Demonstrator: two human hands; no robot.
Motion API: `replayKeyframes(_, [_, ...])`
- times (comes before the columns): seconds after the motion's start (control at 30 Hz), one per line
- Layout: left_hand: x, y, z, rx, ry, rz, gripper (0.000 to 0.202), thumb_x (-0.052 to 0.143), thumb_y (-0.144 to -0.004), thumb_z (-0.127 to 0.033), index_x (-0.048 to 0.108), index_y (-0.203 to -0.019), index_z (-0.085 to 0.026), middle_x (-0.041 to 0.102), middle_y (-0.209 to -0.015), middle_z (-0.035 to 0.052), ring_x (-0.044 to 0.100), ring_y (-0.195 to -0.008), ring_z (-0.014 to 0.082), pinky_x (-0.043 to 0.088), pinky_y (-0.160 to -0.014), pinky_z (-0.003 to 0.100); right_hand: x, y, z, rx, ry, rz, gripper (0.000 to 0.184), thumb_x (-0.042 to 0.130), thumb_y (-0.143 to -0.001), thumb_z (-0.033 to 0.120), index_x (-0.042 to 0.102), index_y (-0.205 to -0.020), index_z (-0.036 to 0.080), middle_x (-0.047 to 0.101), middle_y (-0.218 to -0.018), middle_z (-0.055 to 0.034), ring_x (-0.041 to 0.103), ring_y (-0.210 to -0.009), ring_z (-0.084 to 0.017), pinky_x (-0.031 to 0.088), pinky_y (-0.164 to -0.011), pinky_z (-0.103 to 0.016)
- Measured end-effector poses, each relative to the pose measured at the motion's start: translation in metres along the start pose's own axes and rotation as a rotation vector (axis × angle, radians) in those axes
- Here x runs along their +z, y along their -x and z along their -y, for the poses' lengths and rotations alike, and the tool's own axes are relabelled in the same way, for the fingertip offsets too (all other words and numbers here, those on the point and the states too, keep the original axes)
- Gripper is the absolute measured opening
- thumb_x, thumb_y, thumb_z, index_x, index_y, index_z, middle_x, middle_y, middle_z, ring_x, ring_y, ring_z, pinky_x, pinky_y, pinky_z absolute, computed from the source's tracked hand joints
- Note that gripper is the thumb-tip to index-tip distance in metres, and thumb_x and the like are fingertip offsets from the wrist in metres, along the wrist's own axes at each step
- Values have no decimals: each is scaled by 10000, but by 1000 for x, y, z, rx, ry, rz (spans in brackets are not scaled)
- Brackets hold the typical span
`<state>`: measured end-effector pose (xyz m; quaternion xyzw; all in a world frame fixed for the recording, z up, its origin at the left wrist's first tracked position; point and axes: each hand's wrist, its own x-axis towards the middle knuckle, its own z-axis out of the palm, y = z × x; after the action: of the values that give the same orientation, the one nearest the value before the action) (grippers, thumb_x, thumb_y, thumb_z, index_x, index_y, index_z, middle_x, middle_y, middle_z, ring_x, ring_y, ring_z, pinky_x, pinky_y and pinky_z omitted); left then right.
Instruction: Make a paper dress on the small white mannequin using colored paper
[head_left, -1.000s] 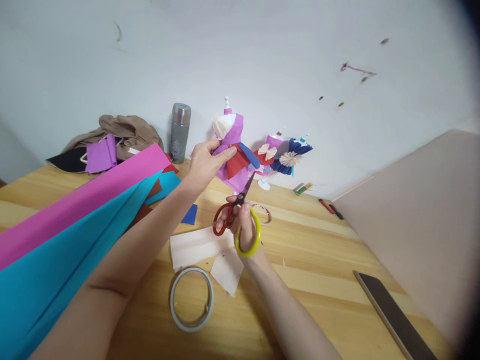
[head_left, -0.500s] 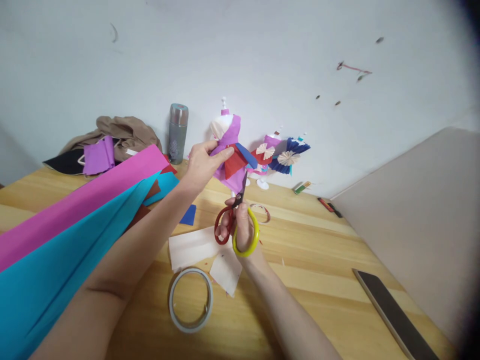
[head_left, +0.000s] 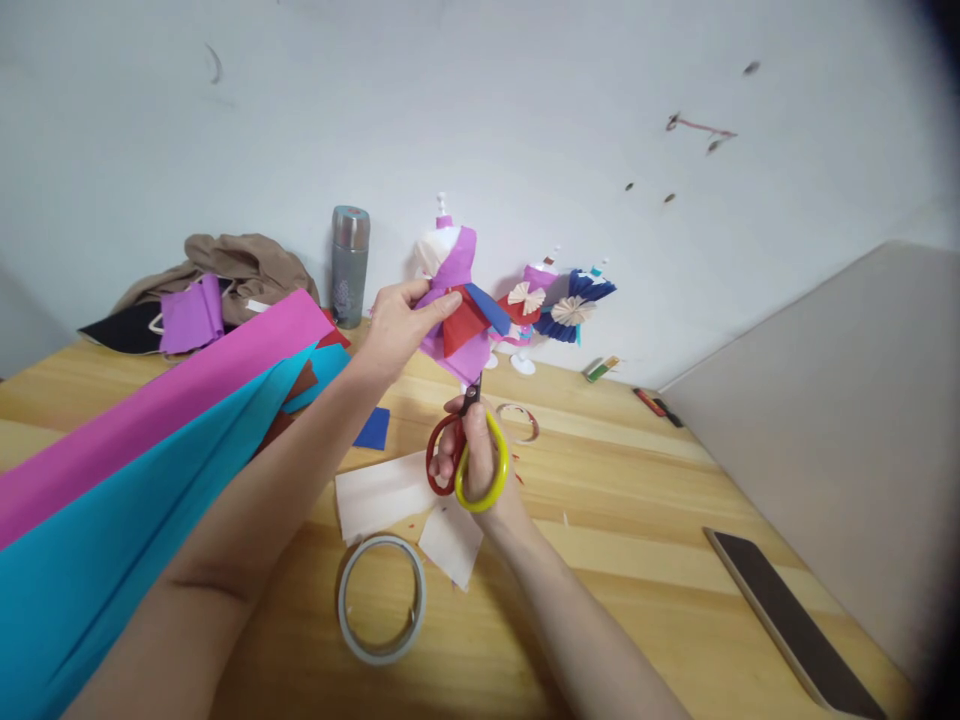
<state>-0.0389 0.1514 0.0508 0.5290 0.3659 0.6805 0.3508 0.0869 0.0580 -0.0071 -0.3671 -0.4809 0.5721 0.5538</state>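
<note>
My left hand (head_left: 397, 325) pinches the waist of a small mannequin (head_left: 452, 290) dressed in purple, red and blue paper, and holds it above the wooden table (head_left: 637, 520). My right hand (head_left: 472, 460) grips scissors (head_left: 461, 450) with one red and one yellow handle. The blades point up into the lower edge of the purple paper skirt, and the handles are close together.
Pink and cyan paper sheets (head_left: 150, 450) lie across my left arm's side. A tape roll (head_left: 382, 598) and white paper pieces (head_left: 390, 495) lie below my hands. A grey flask (head_left: 349, 265), a second decorated mannequin (head_left: 555, 305), brown cloth (head_left: 232, 265) and a dark phone (head_left: 787, 620) are around.
The scissors swung from tilted right to nearly upright and rose into the skirt's lower edge. Their handles came closer together. My left hand kept its hold.
</note>
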Motion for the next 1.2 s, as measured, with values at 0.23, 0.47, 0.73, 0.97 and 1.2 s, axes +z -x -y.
replayKeyframes(0.23, [-14,-13,8,-62,262,63,308,881,-666,-435,700,-669,-186,642,-641,-5,549,-650,144,413,-630,305,-7,2,-1,-24,-222,132,532,611,-819,731,509,-963,230,593,-622,53,593,-455,-148,508,-452,-312])
replayKeyframes(0.47, [-13,-12,11,-49,342,78,346,918,-579,-465,737,-655,-180,662,-613,8,532,-579,126,419,-576,280,-2,8,-8,-89,-131,142,500,570,-872,698,518,-1006,219,570,-671,38,581,-534,-139,444,-483,-270])
replayKeyframes(0.73, [-3,0,-7,-39,216,4,220,843,-700,-313,693,-646,-163,623,-623,-9,519,-608,119,406,-608,284,-5,11,-7,-131,15,139,471,488,-929,675,498,-1049,219,590,-623,44,552,-529,-139,429,-529,-277])
replayKeyframes(0.97, [1,6,-22,-12,20,-49,339,732,-754,-226,493,-517,-186,395,-536,-40,331,-541,87,286,-521,270,-4,11,-8,-129,38,120,471,485,-921,679,495,-1043,224,582,-588,55,539,-466,-143,412,-485,-277])
replayKeyframes(1.2, [0,8,-29,-1,-158,-99,397,730,-748,-259,433,-493,-195,319,-526,-39,274,-534,93,213,-491,271,-3,11,-5,-104,48,106,489,485,-913,694,496,-1032,219,577,-576,59,531,-464,-131,408,-493,-267])
